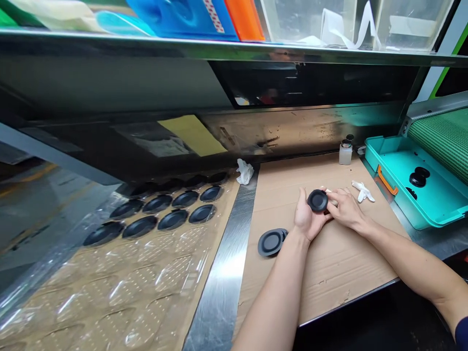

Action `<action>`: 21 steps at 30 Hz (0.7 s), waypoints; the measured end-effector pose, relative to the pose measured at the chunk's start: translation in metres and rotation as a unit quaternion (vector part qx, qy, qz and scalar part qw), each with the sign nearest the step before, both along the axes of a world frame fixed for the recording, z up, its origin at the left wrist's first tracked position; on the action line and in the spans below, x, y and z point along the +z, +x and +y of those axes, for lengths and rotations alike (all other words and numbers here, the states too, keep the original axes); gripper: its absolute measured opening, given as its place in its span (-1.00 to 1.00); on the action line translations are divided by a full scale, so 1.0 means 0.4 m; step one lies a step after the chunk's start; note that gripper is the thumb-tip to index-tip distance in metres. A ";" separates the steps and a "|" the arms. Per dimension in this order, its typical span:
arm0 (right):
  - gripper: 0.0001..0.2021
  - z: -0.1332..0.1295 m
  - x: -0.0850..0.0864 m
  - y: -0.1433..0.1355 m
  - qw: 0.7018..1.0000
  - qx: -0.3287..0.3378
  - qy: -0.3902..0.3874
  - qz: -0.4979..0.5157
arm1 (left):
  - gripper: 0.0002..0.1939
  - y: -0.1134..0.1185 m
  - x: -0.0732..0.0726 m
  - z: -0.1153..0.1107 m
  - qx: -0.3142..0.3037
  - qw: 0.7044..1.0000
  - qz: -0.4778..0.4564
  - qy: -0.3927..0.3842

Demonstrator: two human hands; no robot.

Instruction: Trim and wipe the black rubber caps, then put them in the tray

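Over the cardboard sheet, a small black round part with a raised rim sits between my two hands. My left hand is palm up and supports it from the left and below. The fingers of my right hand are closed at its right edge, and a thin pale bit shows near them, too small to name. To the left of my left wrist, a few flat dark discs lie overlapped on the cardboard.
At left lies a clear plastic tray with several black round parts in its far pockets. A teal bin with black parts stands right. Behind are a small bottle and crumpled white wipes. A metal shelf edge hangs above.
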State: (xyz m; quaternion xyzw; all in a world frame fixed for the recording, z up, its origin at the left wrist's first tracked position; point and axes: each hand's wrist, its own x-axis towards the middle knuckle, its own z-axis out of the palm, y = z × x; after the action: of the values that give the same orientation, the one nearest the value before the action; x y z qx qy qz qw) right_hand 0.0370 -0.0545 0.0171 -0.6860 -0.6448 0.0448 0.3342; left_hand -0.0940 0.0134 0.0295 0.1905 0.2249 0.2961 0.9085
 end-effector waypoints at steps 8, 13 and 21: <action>-0.63 0.003 -0.009 0.020 0.993 -0.111 -0.018 -0.043 | -0.40 0.040 -0.025 -0.031 0.103 0.974 0.159 0.125; -0.63 0.005 0.004 0.066 0.982 -0.177 -0.034 -0.063 | -0.48 0.049 -0.036 -0.063 0.029 0.962 0.150 0.226; -0.64 0.004 0.008 0.095 0.976 -0.191 -0.062 -0.085 | -0.47 0.063 -0.039 -0.112 0.043 0.969 0.065 0.233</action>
State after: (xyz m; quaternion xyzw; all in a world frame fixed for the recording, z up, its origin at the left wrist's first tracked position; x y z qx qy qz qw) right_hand 0.0748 -0.0527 0.0201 -0.8170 -0.5242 -0.0386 0.2371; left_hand -0.0687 -0.0313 0.0140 0.4057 0.2163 0.3663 0.8089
